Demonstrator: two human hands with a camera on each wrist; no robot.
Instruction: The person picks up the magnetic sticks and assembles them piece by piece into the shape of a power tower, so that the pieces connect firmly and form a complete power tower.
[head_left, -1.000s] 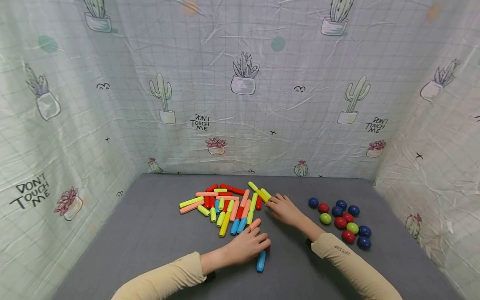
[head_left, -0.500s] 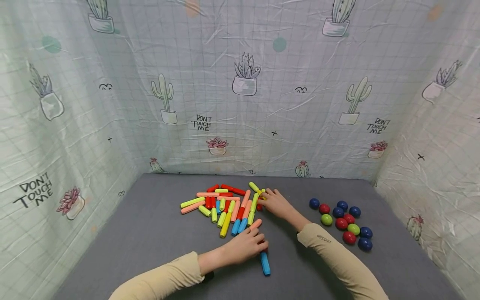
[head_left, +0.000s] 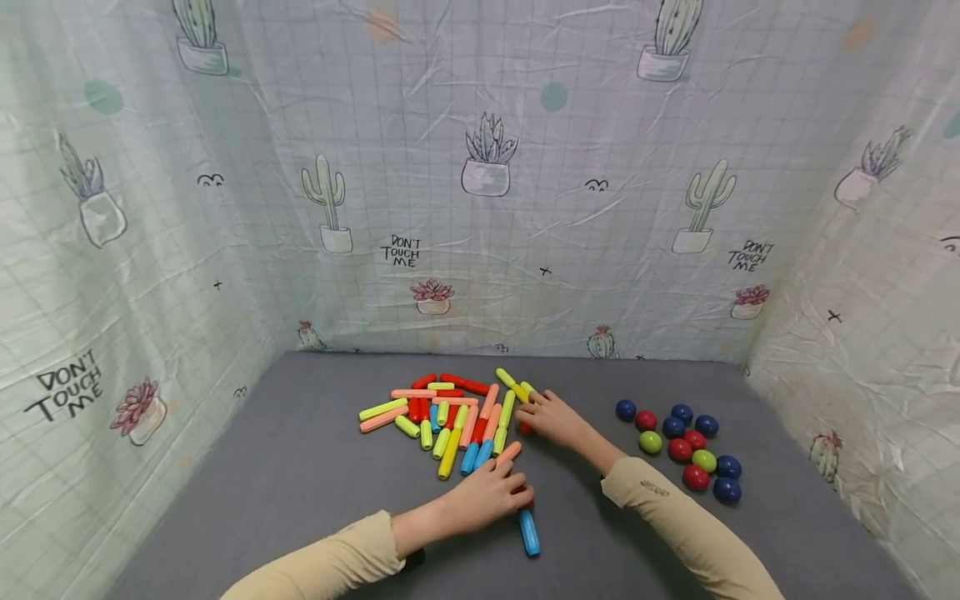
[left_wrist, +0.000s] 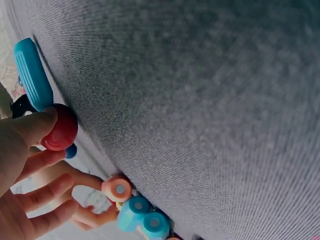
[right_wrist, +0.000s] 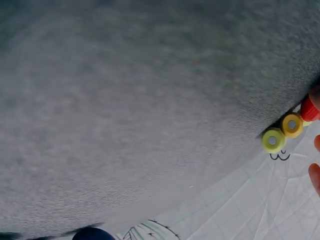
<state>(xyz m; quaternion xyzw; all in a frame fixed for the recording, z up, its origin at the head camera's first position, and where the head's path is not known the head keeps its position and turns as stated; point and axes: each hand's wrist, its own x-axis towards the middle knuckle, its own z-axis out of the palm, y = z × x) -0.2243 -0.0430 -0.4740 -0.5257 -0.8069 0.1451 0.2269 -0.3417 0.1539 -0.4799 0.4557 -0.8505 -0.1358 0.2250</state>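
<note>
In the head view my left hand (head_left: 483,498) lies low over the near middle of the table. The left wrist view shows its thumb and index finger pinching a red ball (left_wrist: 64,129), with a blue magnetic rod (left_wrist: 34,75) at the ball's side. Farther back, my right hand (head_left: 558,423) reaches down at the right side of a group of coloured rods (head_left: 450,454). It grips a red magnetic rod (right_wrist: 310,110), mostly covered by the fingers in the head view. Yellow and lime rods (head_left: 519,390) lie just beyond its fingertips. An orange rod (head_left: 509,453) lies by the left hand's fingers.
Several blue, red and green balls (head_left: 680,450) lie on the right of the grey table (head_left: 300,500). A cactus-print cloth (head_left: 480,292) hangs behind and along both sides.
My right hand has moved left onto the red rod and drawn it slightly nearer. The blue rod by my left hand has swung a little to the right.
</note>
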